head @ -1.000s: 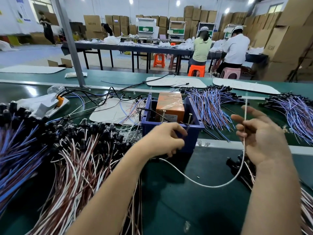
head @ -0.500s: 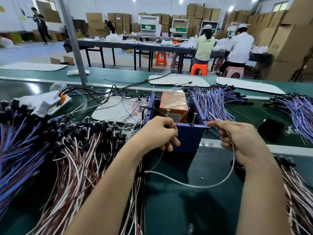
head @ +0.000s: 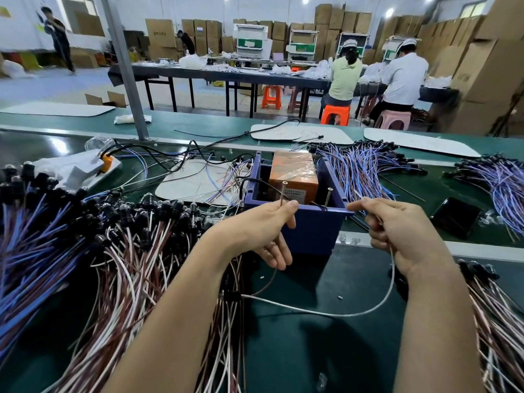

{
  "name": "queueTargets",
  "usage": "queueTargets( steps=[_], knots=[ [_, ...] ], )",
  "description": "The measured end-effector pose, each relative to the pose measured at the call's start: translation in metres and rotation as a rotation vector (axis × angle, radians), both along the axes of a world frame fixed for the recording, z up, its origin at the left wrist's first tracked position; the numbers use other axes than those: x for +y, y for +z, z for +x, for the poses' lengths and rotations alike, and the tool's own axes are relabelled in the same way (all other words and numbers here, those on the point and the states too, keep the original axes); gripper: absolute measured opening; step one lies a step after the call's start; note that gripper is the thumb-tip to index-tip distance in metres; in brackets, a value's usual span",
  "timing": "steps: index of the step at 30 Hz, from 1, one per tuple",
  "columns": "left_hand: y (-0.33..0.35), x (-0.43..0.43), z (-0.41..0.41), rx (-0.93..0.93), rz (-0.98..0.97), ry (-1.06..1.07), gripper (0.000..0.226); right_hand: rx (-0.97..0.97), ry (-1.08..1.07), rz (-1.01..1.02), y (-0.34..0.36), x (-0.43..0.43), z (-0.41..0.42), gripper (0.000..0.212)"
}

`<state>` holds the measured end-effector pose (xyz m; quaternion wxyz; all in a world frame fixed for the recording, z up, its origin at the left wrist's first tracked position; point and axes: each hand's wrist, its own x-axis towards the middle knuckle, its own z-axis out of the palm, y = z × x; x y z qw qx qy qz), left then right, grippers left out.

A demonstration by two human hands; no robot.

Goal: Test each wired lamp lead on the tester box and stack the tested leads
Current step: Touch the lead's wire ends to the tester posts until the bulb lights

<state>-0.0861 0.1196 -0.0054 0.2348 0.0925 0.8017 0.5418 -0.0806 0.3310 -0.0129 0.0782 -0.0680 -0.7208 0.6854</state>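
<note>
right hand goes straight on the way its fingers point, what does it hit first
Likely the blue tester box, its near right corner, just left of the right hand; an upright screw beyond. Depth unclear.

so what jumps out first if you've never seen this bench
Both hands meet at the blue tester box mid-bench: the left hand and right hand each pinch one wire of a lamp lead near its upright screws. To the left sprawls a heap of red-and-white leads with black lamp heads; blue-purple bundles lie behind the box, to its right.
</note>
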Motion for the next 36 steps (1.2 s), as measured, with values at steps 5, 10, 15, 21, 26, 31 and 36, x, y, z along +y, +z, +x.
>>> queueTargets(
  steps=[5,10,15,21,26,31,36],
  knots=[
    [-0.005,0.003,-0.003,0.058,-0.211,-0.067,0.056,-0.011,0.018,0.025,0.001,-0.003,0.001,0.027],
    [-0.017,0.011,-0.009,0.066,-0.238,0.021,0.06,-0.012,0.033,0.014,0.001,-0.005,0.001,0.025],
    [-0.021,0.012,-0.013,-0.024,-0.197,0.058,0.058,-0.02,0.046,-0.018,0.001,-0.006,0.0,0.026],
    [-0.022,0.012,-0.015,-0.081,-0.173,0.081,0.058,-0.042,0.051,-0.01,-0.002,-0.01,-0.003,0.024],
    [-0.02,0.011,-0.013,-0.117,-0.173,0.066,0.056,-0.073,0.059,0.023,-0.005,-0.012,-0.005,0.026],
    [-0.02,0.011,-0.012,-0.134,-0.156,0.054,0.056,-0.11,0.059,0.054,-0.008,-0.013,-0.007,0.024],
    [-0.019,0.01,-0.013,-0.137,-0.139,0.043,0.057,-0.147,0.056,0.089,-0.011,-0.02,-0.008,0.022]
  ],
)
